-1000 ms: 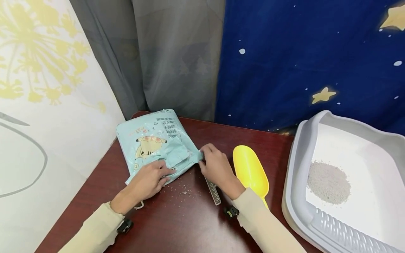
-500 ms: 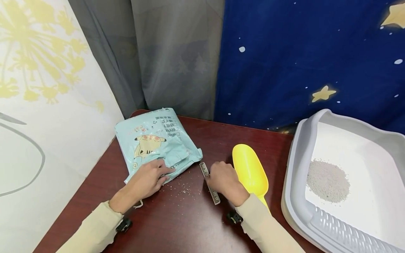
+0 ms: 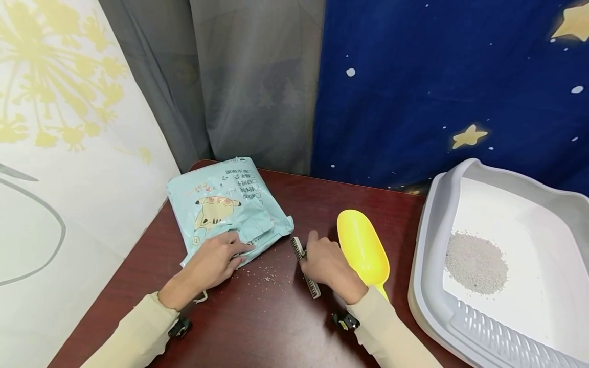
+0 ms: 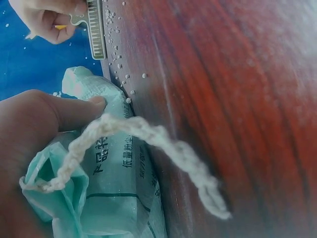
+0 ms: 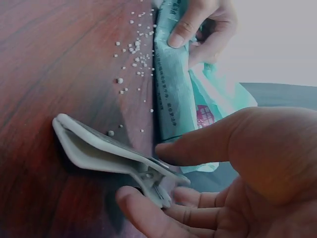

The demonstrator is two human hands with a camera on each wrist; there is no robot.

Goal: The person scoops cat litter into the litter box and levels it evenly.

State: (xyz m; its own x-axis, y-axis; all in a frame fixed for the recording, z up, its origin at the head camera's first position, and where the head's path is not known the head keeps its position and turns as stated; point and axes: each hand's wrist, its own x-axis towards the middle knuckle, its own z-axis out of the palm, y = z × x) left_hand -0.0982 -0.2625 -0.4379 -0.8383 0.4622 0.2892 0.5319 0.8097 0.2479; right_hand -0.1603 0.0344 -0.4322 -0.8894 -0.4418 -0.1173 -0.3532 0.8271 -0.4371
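Observation:
A pale blue printed plastic bag (image 3: 188, 191) lies at the table's back left, its near edge folded over. My left hand (image 3: 213, 258) holds that fold; in the right wrist view its thumb (image 5: 179, 37) presses on the rolled edge. Just right of the bag, my right hand (image 3: 327, 261) pinches the grip end of a long grey bag clip (image 3: 314, 287). In the right wrist view the clip's two arms (image 5: 99, 141) spread a little apart with nothing between them. The clip stands apart from the bag.
Small pale granules (image 3: 267, 278) lie scattered before the bag. A yellow scoop (image 3: 363, 245) is right of my right hand. At the far right stands a grey litter box (image 3: 434, 255) holding a pile of granules (image 3: 478, 263). A white braided cord (image 4: 168, 141) shows near my left wrist.
My right hand has let go of the bag's right corner, moved down and right, and taken hold of the clip. My left hand has stayed on the fold.

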